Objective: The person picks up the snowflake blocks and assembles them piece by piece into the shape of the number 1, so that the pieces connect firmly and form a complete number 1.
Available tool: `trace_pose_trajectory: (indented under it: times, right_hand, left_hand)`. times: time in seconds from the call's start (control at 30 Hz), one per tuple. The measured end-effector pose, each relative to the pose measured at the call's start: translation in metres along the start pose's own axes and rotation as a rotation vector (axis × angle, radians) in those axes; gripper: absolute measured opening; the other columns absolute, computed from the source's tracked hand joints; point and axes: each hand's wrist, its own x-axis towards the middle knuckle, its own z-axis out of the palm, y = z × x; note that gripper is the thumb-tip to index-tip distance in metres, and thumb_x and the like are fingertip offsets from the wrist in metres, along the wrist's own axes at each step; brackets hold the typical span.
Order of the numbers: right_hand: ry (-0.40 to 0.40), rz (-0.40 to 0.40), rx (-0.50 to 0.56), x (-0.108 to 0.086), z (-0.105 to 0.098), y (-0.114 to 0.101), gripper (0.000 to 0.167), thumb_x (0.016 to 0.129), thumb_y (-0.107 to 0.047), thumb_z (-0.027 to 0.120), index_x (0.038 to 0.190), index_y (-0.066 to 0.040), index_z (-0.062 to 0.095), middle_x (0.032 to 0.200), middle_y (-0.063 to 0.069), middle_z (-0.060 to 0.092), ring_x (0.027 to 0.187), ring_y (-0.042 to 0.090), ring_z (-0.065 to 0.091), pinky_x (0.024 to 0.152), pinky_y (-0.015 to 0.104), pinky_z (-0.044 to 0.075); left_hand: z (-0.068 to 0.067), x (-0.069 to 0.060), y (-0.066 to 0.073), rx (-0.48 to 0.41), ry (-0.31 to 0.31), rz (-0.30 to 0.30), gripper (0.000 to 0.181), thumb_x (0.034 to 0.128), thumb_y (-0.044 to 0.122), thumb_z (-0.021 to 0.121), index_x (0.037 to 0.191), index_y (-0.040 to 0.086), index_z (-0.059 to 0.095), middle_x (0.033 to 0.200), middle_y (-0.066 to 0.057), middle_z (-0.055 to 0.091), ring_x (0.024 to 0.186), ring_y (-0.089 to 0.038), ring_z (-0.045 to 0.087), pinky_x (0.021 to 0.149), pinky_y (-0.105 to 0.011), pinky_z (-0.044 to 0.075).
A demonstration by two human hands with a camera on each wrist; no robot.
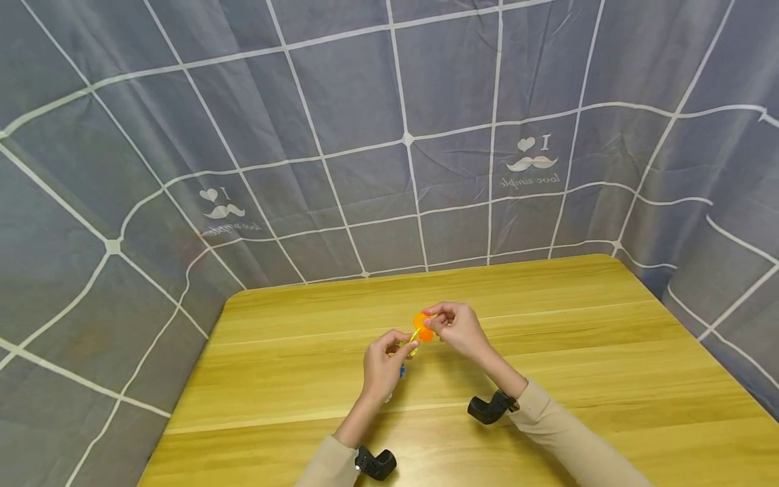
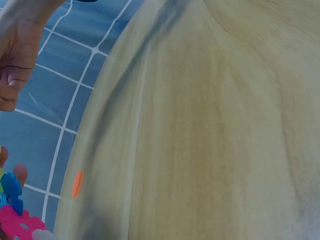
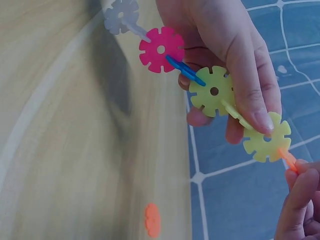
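Observation:
A chain of slotted snowflake discs hangs from my left hand [image 1: 382, 365]. In the right wrist view its pieces are a white disc [image 3: 121, 16], a pink disc [image 3: 161, 50], a blue disc [image 3: 186, 70] seen edge-on, and several yellow discs [image 3: 212, 91]. My left thumb and fingers pinch the yellow end [image 3: 267, 137]. My right hand [image 1: 461, 330] pinches an orange disc [image 3: 288, 159], whose edge meets the last yellow disc at its rim; how deep it sits in a slot I cannot tell. Both hands are raised above the table.
Another orange disc [image 3: 152, 220] lies flat on the wooden table [image 1: 292, 392], beyond the hands. A grey curtain [image 1: 365, 169] with white lines hangs behind and beside the table. Each wrist carries a black camera [image 1: 489, 408].

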Motion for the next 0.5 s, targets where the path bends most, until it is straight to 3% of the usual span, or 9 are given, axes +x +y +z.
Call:
trace_pose_trajectory:
  times: [0.17,0.37,0.5]
  right_hand:
    - [0.027,0.017,0.008,-0.002,0.003,0.000,0.016,0.085,0.000,0.066,0.100,0.006,0.070,0.082,0.029,0.068,0.050,0.008,0.050,0.043,0.017,0.039]
    - [0.060,0.022,0.018,-0.004,0.005,0.001,0.016,0.085,0.000,0.065,0.099,0.005,0.071,0.080,0.029,0.067,0.048,0.008,0.048,0.041,0.017,0.036]
    - [0.076,0.051,0.044,-0.006,0.007,0.004,0.017,0.085,0.000,0.065,0.100,0.005,0.070,0.080,0.029,0.066,0.049,0.007,0.049,0.043,0.017,0.039]
  left_hand:
    - [0.005,0.005,-0.024,0.010,0.030,0.005,0.011,0.0848,0.010,0.071,0.092,0.001,0.071,0.085,-0.017,0.072,0.069,-0.042,0.066,0.041,-0.009,0.027]
    - [0.005,0.006,-0.029,0.017,0.043,0.047,0.013,0.0836,0.019,0.073,0.089,0.008,0.073,0.079,-0.011,0.073,0.062,-0.034,0.065,0.040,-0.010,0.026]
    - [0.004,0.005,-0.030,0.057,0.034,0.067,0.015,0.0841,0.021,0.073,0.089,0.007,0.073,0.076,-0.010,0.072,0.050,-0.013,0.053,0.040,-0.011,0.024]
